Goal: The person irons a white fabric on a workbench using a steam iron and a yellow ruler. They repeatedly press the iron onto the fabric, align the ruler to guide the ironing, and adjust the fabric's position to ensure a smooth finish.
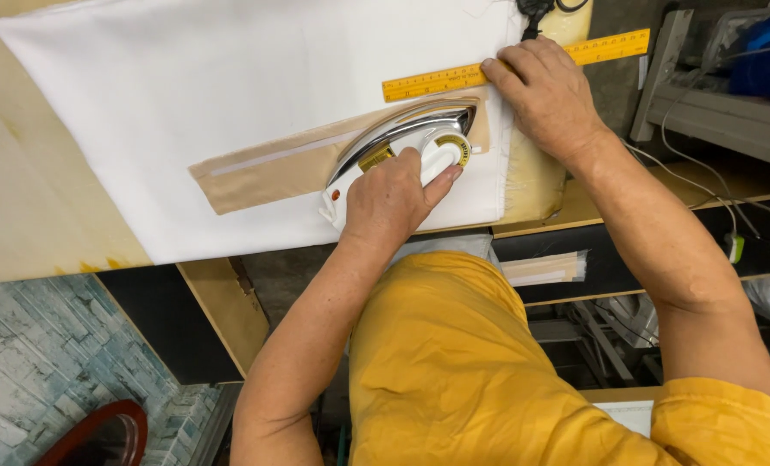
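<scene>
Two hands are ours here. Our left hand is closed around the handle of the iron, which rests on a tan strip of fabric near the centre of the white cloth; a round gold label sits on the iron's white body at about three o'clock of that hand. Our right hand lies flat with fingers spread, gripping nothing, pressing on the yellow ruler at one o'clock of the iron. Cloth and ruler lie on the padded cream tabletop.
</scene>
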